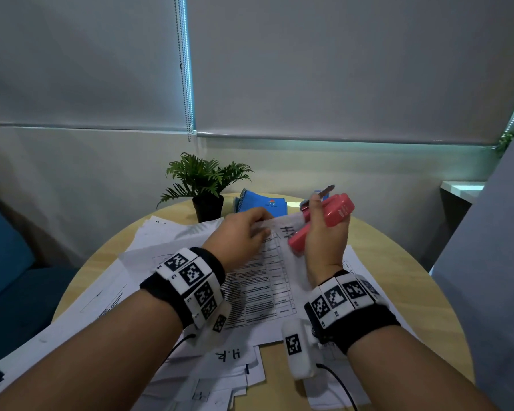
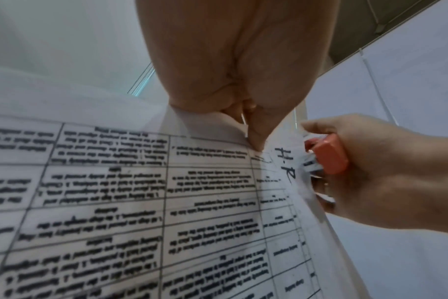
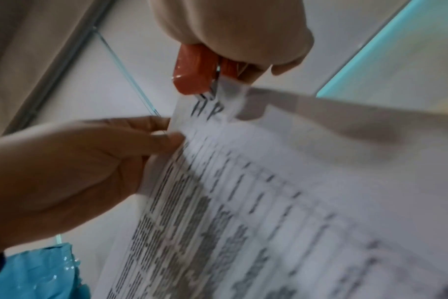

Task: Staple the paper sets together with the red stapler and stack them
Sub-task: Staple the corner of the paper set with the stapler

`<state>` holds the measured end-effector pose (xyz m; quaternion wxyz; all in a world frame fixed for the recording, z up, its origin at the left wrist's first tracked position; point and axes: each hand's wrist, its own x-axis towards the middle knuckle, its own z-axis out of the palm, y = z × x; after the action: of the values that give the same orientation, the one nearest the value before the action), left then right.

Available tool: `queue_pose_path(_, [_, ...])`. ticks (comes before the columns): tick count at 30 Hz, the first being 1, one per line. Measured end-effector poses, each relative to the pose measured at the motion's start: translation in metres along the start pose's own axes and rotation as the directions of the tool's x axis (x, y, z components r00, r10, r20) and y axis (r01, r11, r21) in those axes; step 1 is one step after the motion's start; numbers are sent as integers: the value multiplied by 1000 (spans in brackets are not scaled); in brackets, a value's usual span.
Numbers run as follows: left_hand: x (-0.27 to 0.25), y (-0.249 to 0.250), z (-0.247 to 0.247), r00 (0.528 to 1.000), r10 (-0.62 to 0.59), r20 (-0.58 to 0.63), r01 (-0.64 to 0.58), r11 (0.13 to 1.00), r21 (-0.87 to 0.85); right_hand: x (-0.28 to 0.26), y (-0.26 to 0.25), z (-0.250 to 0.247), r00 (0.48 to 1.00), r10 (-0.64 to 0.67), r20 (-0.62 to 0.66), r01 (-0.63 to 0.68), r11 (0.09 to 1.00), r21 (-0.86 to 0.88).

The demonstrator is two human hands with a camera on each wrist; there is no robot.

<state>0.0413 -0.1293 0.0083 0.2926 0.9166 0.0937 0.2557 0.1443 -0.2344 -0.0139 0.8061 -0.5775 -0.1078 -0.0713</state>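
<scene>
My left hand [image 1: 244, 235] pinches the top edge of a printed paper set [image 1: 264, 280] with a table of text and "H.R" written at its corner, lifted off the table. My right hand [image 1: 324, 232] grips the red stapler [image 1: 327, 221], whose mouth sits over that marked corner. In the left wrist view the thumb and fingers [image 2: 253, 139] pinch the paper set [image 2: 141, 202] beside the stapler [image 2: 328, 155]. In the right wrist view the stapler [image 3: 194, 68] bites the corner of the paper set [image 3: 269, 202].
More loose sheets [image 1: 166, 232] cover the round wooden table [image 1: 404, 262], some near its front edge [image 1: 229, 363]. A potted plant [image 1: 205, 188] and a blue notebook [image 1: 261, 203] stand at the back. A blue seat [image 1: 6, 262] is at the left.
</scene>
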Motion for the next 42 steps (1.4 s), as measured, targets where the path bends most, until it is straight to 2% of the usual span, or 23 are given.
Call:
queue_pose_path(4, [8, -5, -15, 992, -68, -106, 70, 997, 12, 5, -21, -20, 993, -115, -35, 116, 993, 30])
queue_pose_path(8, [14, -2, -36, 964, -117, -238, 95, 990, -103, 6, -24, -40, 984, -167, 63, 159, 980, 118])
queue_pose_path(9, [15, 0, -42, 953, -127, -277, 90, 986, -141, 4, -23, -44, 980, -148, 133, 132, 984, 124])
queue_pose_path(11, [18, 5, -53, 918, -115, -380, 48, 983, -180, -1, -15, -49, 956, -30, 290, 4, 996, 88])
queue_pose_path(15, [22, 9, -69, 848, -110, -519, -44, 960, -276, -16, 1, -49, 833, 230, 503, -243, 969, -41])
queue_pose_path(18, [20, 11, -75, 822, -158, -547, -78, 920, -383, -25, -2, -46, 743, 293, 601, -305, 949, -86])
queue_pose_path(20, [20, 10, -79, 817, -186, -546, -68, 909, -410, -27, -8, -44, 722, 280, 633, -319, 946, -56])
queue_pose_path(22, [19, 6, -82, 835, -209, -509, -13, 917, -398, -22, -14, -42, 739, 272, 617, -304, 951, -54])
queue_pose_path(24, [18, -3, -82, 888, -232, -396, 86, 932, -353, -9, -19, -43, 748, 331, 575, -336, 936, -101])
queue_pose_path(28, [7, -27, -76, 955, -231, -185, 224, 973, -61, 27, -20, -58, 697, 465, 546, -326, 884, -336])
queue_pose_path(31, [-5, -51, -63, 965, -261, 27, 251, 950, 186, 44, -8, -77, 688, 558, 463, -277, 793, -543])
queue_pose_path(34, [-15, -75, -48, 909, -349, 227, 243, 887, 392, 58, 8, -102, 678, 655, 334, -296, 659, -691])
queue_pose_path(36, [-19, -87, -41, 840, -437, 321, 227, 821, 524, 65, 20, -117, 697, 673, 248, -254, 555, -792])
queue_pose_path(39, [-24, -101, -34, 732, -563, 384, 205, 720, 664, 73, 34, -131, 733, 655, 185, -144, 414, -899])
queue_pose_path(41, [-27, -110, -31, 690, -606, 395, 202, 687, 698, 72, 33, -129, 750, 643, 154, -72, 311, -948])
queue_pose_path(42, [-28, -113, -30, 683, -611, 400, 202, 684, 701, 70, 30, -127, 776, 616, 135, -3, 217, -976])
